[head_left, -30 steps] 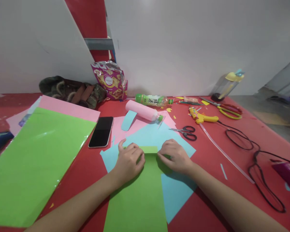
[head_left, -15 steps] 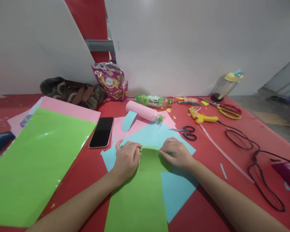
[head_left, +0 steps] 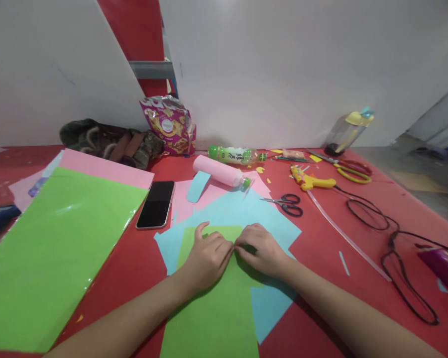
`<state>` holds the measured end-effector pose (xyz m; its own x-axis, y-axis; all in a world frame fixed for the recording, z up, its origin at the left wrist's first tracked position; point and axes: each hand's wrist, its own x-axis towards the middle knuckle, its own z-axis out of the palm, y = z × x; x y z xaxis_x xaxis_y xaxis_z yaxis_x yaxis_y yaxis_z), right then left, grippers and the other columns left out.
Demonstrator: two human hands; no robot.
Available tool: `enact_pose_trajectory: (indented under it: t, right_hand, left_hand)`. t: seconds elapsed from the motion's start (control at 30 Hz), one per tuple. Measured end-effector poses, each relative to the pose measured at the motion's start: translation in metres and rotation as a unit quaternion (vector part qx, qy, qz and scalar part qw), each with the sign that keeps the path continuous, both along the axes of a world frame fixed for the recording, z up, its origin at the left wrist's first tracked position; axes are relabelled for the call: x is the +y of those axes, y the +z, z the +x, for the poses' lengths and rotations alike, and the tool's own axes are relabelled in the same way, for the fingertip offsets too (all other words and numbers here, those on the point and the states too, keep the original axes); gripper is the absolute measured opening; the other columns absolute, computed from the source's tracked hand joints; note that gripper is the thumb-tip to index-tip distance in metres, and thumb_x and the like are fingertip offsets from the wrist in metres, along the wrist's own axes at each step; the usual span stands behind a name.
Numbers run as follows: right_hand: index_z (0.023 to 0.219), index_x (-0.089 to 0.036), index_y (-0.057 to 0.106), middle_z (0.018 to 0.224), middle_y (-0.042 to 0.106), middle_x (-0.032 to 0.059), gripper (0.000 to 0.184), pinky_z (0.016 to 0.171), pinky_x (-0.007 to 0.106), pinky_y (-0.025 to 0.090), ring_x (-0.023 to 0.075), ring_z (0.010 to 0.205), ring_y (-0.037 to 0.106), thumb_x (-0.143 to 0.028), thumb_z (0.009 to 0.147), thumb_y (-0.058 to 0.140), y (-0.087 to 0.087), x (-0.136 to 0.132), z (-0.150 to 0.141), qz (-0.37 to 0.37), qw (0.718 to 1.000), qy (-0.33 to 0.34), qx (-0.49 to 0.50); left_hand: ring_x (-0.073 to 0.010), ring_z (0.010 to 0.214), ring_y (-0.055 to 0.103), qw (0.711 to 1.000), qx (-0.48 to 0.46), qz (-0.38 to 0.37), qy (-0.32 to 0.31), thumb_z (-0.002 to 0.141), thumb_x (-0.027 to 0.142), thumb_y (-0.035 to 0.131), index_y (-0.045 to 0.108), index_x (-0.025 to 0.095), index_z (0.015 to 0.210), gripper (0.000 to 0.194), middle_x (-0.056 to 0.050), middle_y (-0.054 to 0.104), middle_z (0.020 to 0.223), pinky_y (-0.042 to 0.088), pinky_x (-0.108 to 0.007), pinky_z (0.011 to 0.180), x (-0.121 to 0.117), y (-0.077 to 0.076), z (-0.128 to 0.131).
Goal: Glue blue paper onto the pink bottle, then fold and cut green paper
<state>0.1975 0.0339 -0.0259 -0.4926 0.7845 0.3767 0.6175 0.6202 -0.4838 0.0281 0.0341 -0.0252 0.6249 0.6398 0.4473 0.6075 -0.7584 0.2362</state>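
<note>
A light green sheet of paper (head_left: 212, 318) lies in front of me over light blue paper (head_left: 224, 211). My left hand (head_left: 211, 256) is closed on it in a pinch, the index finger partly raised. Its fingertips meet those of my right hand (head_left: 261, 248), which also pinches at the green paper near its upper right part. The bit of paper between the fingertips is mostly hidden. Just beyond the hands, black-handled scissors (head_left: 289, 204) lie on the right, and a pink-wrapped bottle (head_left: 218, 171) lies on its side with a blue strip (head_left: 198, 186) against it.
A phone (head_left: 156, 205) and a plastic-covered green pack (head_left: 59, 258) lie to the left. Toward the right are a yellow glue gun (head_left: 313, 180) with its cord, and larger scissors (head_left: 353, 171). A snack bag (head_left: 169, 124) and a green bottle (head_left: 235, 154) sit by the wall.
My hands were apart at either side of a raised, shaded part of the green paper. Now they have come together, fingertips touching, slightly nearer to me.
</note>
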Motion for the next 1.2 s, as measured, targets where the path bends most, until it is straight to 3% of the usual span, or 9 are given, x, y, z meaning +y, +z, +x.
enact_pose_trajectory:
  t: [0.23, 0.5, 0.67, 0.8, 0.97, 1.07, 1.2]
  right_hand:
    - [0.056, -0.017, 0.059, 0.054, 0.062, 0.0013, 0.014, 0.061, 0.026, 0.04, 0.013, 0.056, 0.054, -0.01, 0.062, 0.048, 0.007, 0.0, -0.004, -0.063, 0.997, -0.037, 0.032]
    - [0.057, -0.015, 0.061, 0.059, 0.061, 0.0008, 0.016, 0.057, 0.022, 0.043, 0.0108, 0.055, 0.055, -0.008, 0.06, 0.047, 0.017, 0.01, 0.013, -0.238, 0.966, -0.063, 0.073]
    - [0.057, -0.014, 0.06, 0.053, 0.059, -0.0006, 0.011, 0.053, 0.021, 0.042, 0.01, 0.051, 0.052, -0.012, 0.062, 0.05, 0.014, 0.022, 0.029, -0.285, 0.95, -0.083, 0.1]
    - [0.066, -0.014, 0.06, 0.059, 0.06, 0.0017, 0.014, 0.053, 0.023, 0.043, 0.0105, 0.054, 0.054, -0.024, 0.069, 0.051, 0.012, 0.025, 0.029, -0.317, 0.929, -0.101, 0.165]
    - [0.096, -0.017, 0.048, 0.089, 0.06, 0.008, 0.032, 0.052, 0.024, 0.046, 0.0127, 0.07, 0.056, -0.03, 0.068, 0.055, 0.008, 0.02, 0.022, -0.359, 0.899, -0.059, 0.242]
    - [0.097, -0.018, 0.044, 0.088, 0.058, 0.0055, 0.036, 0.05, 0.023, 0.045, 0.01, 0.064, 0.053, -0.027, 0.065, 0.059, 0.006, 0.017, 0.019, -0.344, 0.905, -0.094, 0.233]
    - [0.092, -0.019, 0.046, 0.086, 0.055, 0.0018, 0.031, 0.044, 0.019, 0.038, 0.005, 0.052, 0.048, -0.022, 0.065, 0.059, 0.007, 0.016, 0.018, -0.355, 0.903, -0.112, 0.215]
  left_hand:
    - [-0.0116, 0.059, 0.049, 0.998, 0.013, 0.061, -0.006, 0.08, 0.011, 0.037, 0.053, 0.015, 0.063, 0.024, 0.002, 0.052, 0.053, 0.024, -0.042, 0.087, -0.002, 0.003, -0.002]
    - [-0.0114, 0.059, 0.051, 0.994, 0.011, 0.1, 0.034, 0.08, 0.01, 0.041, 0.053, 0.015, 0.065, 0.02, 0.003, 0.057, 0.054, 0.024, -0.042, 0.086, 0.009, 0.01, -0.01]
    - [-0.0122, 0.059, 0.054, 0.99, -0.014, 0.112, 0.085, 0.079, 0.011, 0.041, 0.053, 0.016, 0.068, 0.017, 0.002, 0.059, 0.056, 0.025, -0.042, 0.084, 0.022, 0.019, -0.022]
    - [-0.0129, 0.059, 0.055, 0.987, -0.068, 0.036, 0.139, 0.08, 0.016, 0.04, 0.053, 0.018, 0.068, 0.018, 0.002, 0.062, 0.06, 0.027, -0.042, 0.085, 0.026, 0.02, -0.026]
    - [-0.0119, 0.055, 0.056, 0.978, -0.113, -0.101, 0.14, 0.08, 0.025, 0.041, 0.055, 0.019, 0.066, 0.02, 0.003, 0.065, 0.062, 0.033, -0.04, 0.085, 0.025, 0.018, -0.022]
    - [-0.0138, 0.058, 0.057, 0.964, -0.147, -0.153, 0.159, 0.078, 0.03, 0.043, 0.057, 0.019, 0.064, 0.022, 0.001, 0.065, 0.061, 0.042, -0.033, 0.072, 0.026, 0.019, -0.022]
    - [-0.0158, 0.063, 0.059, 0.941, -0.178, -0.215, 0.19, 0.076, 0.035, 0.045, 0.058, 0.018, 0.065, 0.024, -0.001, 0.065, 0.065, 0.045, -0.027, 0.059, 0.027, 0.018, -0.023]
